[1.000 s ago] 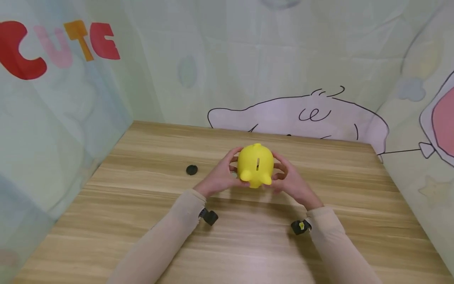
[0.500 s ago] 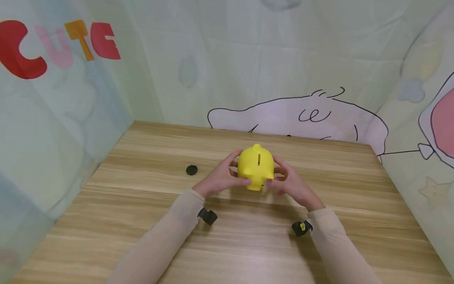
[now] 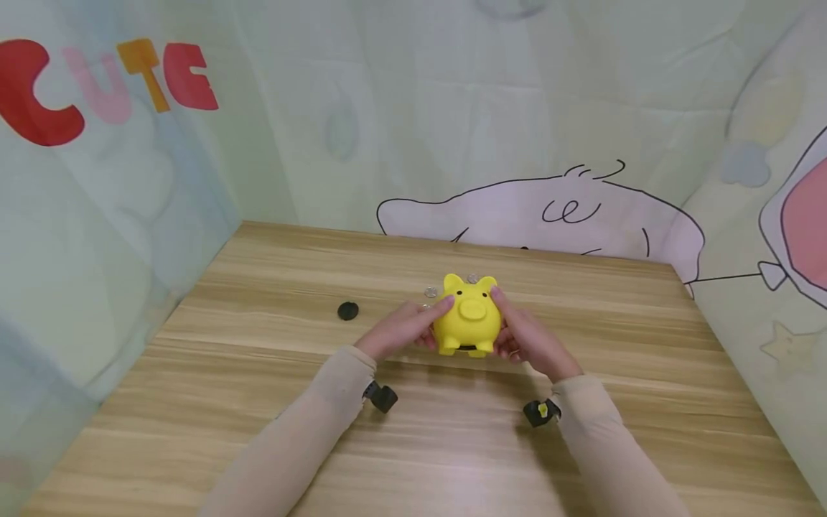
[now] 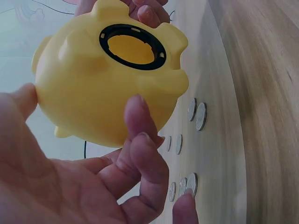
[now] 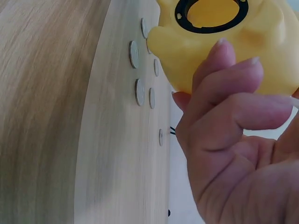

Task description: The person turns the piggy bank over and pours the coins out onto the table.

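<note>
Between both hands a yellow piggy bank [image 3: 471, 327] is held up off the table, its snout towards me. The left hand [image 3: 403, 329] grips its left side, thumb beside the face. On the other side the right hand [image 3: 531, 336] holds it the same way, thumb by the ear. Underneath, a black-rimmed round hole [image 4: 133, 46] stands uncovered, and the inside seen through it is yellow. Several silver coins [image 4: 201, 116] lie on the table below and behind the bank; the right wrist view also has coins [image 5: 139, 92] there. In the head view the bank hides some coins.
A black round plug [image 3: 347, 311] lies on the wooden table [image 3: 258, 402] left of the left hand. Printed cloth walls [image 3: 517, 129] rise along the table's back and sides.
The piggy bank has tilted from slot side facing up to its face towards me. Both thumbs have moved up along its front. Coins behind it have come into view.
</note>
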Demonstrator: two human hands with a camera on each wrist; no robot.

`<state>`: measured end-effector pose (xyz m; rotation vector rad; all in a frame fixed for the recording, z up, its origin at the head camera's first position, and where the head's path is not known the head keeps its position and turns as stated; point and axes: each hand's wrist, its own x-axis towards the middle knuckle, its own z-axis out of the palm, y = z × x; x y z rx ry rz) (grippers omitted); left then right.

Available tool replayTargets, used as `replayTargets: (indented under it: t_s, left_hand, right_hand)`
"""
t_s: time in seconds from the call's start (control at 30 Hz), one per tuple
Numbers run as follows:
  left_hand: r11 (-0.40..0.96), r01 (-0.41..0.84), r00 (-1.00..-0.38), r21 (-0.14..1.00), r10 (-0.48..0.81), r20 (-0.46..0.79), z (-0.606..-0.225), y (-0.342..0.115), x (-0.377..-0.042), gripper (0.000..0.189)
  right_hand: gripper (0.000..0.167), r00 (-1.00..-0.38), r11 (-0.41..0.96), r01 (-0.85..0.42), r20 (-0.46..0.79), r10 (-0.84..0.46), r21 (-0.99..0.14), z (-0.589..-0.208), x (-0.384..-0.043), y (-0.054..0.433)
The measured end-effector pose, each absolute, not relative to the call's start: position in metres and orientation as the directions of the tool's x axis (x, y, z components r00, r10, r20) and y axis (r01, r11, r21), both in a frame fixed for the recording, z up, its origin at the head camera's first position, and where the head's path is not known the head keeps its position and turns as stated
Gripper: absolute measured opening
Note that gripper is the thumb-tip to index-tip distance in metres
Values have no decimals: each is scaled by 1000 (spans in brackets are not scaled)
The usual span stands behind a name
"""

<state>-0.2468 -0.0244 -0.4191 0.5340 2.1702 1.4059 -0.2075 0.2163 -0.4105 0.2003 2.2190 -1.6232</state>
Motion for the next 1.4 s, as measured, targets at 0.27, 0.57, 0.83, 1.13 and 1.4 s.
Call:
replayTargets:
  t_s: [0.27,0.57,0.83,1.13,1.4]
  left_hand:
    - [415,61,-803,908,560,-202,-414,-23,-247,78]
    - [407,42,-796,912,566,-216,-413,-27,-248,77]
    - [321,67,-768,945,621,-157,-411,-29,-251,66]
    - [357,17,-811,934,551,-196,-411,-31,-244,91]
    - [355,30,-839,934,517,-170,-409,-29,-245,96]
  right_hand:
    - [90,-907,354,336,-401,-128,-873,-405,-207,216]
    - [89,-902,341,336,-404,-154,-878,-403,-208,215]
    - [65,-920,302,201,-286,-269,-932,-404,-206,227]
    - [90,-902,216,212,-276,-332,-953,-412,-200,224]
    - [97,-920,214,175,-237,-312,-961,-409,-202,224]
